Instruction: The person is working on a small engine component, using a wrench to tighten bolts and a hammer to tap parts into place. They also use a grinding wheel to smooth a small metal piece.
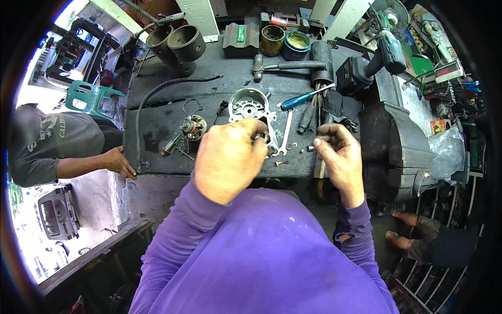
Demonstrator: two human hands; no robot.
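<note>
My left hand (230,159) is closed, with thumb and fingers curled together over the lower part of a silver cast metal housing (248,98). What its fingers grip is hidden. My right hand (341,157) is at the right, fingers bent and thumb against the forefinger in a pinch; whatever is between them is too small to make out. A small metal piece (310,148) shows just beside its fingertips. Between my hands lie an open-ended wrench (286,133) and a small bolt (282,163). Left of the housing sits a round part with copper windings (193,127).
A ball-peen hammer (287,65), a blue screwdriver (300,99), a cordless drill (374,62) and tins (297,46) stand or lie farther back. A black cable (157,91) curves along the left. Another person's hand (120,162) rests at the bench's left edge.
</note>
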